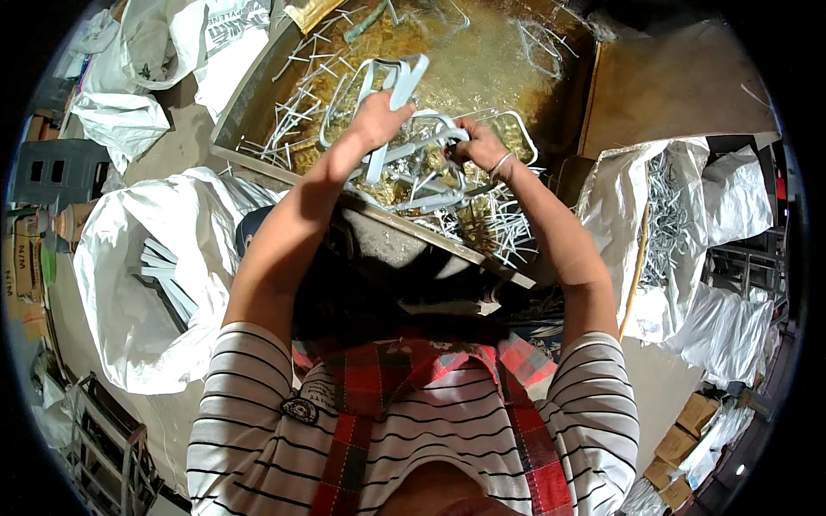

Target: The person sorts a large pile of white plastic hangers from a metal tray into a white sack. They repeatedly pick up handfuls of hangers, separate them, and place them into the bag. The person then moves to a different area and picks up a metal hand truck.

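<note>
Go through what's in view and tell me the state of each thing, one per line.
Left hand: closed on white hangers, raised.
Right hand: gripping a hanger in the pile.
Tray: strewn with metal hooks.
Left sack: open, white pieces inside.
Right sack: open, full of metal hooks.

Left hand (377, 120) fingertips buried among white hangers (404, 103); right hand (477, 148) grip unclear.
</note>
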A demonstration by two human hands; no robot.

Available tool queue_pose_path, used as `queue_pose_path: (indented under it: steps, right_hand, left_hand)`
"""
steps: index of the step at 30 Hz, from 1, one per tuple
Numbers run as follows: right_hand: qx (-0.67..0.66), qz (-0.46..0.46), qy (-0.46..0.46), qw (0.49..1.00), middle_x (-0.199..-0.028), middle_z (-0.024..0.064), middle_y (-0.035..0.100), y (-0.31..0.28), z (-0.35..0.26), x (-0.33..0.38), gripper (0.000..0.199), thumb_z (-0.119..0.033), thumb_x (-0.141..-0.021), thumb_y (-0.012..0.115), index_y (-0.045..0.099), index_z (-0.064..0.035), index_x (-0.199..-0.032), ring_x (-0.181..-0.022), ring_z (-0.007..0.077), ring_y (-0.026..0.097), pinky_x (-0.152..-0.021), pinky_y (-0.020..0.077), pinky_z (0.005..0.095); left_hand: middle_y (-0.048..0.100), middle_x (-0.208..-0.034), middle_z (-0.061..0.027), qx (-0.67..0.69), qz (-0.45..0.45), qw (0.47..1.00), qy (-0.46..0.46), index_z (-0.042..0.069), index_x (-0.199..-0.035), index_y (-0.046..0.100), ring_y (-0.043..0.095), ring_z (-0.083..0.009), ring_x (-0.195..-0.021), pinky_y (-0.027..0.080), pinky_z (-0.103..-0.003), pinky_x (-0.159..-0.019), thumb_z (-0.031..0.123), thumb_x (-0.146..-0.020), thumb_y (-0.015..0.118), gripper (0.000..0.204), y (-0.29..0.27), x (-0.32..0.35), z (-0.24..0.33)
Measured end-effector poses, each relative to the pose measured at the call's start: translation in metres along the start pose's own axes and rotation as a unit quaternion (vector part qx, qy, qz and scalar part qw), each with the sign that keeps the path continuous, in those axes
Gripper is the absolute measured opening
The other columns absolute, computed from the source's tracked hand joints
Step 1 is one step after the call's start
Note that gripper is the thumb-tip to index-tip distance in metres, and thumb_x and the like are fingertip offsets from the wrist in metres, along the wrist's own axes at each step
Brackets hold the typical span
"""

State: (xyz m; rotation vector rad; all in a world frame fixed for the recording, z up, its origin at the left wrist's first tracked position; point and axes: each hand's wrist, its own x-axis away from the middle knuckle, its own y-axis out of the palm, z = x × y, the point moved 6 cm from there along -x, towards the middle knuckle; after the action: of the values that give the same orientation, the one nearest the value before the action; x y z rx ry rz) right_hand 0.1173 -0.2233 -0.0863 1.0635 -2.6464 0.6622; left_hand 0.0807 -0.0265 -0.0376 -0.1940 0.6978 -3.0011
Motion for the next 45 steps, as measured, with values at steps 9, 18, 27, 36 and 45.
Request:
queue_pose_path:
  steps: [9,18,27,36,45]
  right_hand:
    - [0.244,-0.061,-0.152,0.956,-0.072,0.0106,0.058,-0.011,-0.124,0.051,0.020,-0.004,-0.072,0.054,0.054,-0.0022,-0.092,-0.068,0.0189,0.055,-0.065,0.0448,0.0327]
    - [0.403,0.150,-0.245,0.869,-0.097,0.0193,0.059,-0.036,-0.138,0.002,0.040,-0.021,-0.076,0.062,0.047,-0.0062,-0.110,-0.093,0.0355,0.056,-0.077,0.0454,0.0430]
    - [-0.140,0.133,0.155,0.969,-0.127,0.0247,0.042,0.004,0.045,0.038,0.078,-0.046,-0.070,0.067,0.040,0.0014,-0.126,-0.114,0.0358,0.046,-0.095,0.0397,0.0449]
    - [-0.507,0.223,0.151,0.819,-0.062,0.0087,0.053,-0.002,0.087,0.012,0.011,-0.007,-0.085,0.051,0.051,0.0032,-0.086,-0.052,0.0177,0.055,-0.050,0.0514,0.0311]
    - [0.299,0.234,-0.115,0.918,-0.081,0.0228,0.058,-0.092,-0.077,0.052,0.022,-0.004,-0.077,0.057,0.049,-0.0058,-0.097,-0.079,0.0400,0.056,-0.067,0.0441,0.0419]
  left_hand:
    - [0.063,-0.104,-0.0091,-0.026,-0.132,0.991,-0.009,0.006,-0.119,0.052,0.059,-0.0196,-0.095,0.044,-0.033,-0.086,0.029,-0.087,0.055,0.039,0.009,0.015,0.031]
    - [0.060,-0.078,-0.0084,0.354,-0.112,0.927,-0.046,-0.001,-0.095,0.057,0.058,-0.0148,-0.063,0.050,-0.027,-0.056,0.014,-0.079,0.066,0.025,0.035,0.018,0.029]
    - [0.057,-0.088,-0.0186,0.557,0.098,0.817,-0.114,-0.007,-0.103,0.048,0.061,-0.0299,-0.070,0.055,-0.042,-0.065,0.022,-0.083,0.064,0.039,-0.028,0.010,0.007]
    - [0.057,-0.103,-0.0164,0.515,0.126,0.842,-0.099,-0.003,-0.109,0.049,0.060,-0.0310,-0.092,0.052,-0.041,-0.082,0.025,-0.089,0.054,0.035,-0.063,0.014,0.014]
    - [0.065,-0.090,-0.0102,0.166,0.134,0.976,0.049,0.000,-0.104,0.060,0.063,-0.0162,-0.079,0.050,-0.029,-0.071,0.016,-0.084,0.058,0.025,-0.084,0.015,0.013]
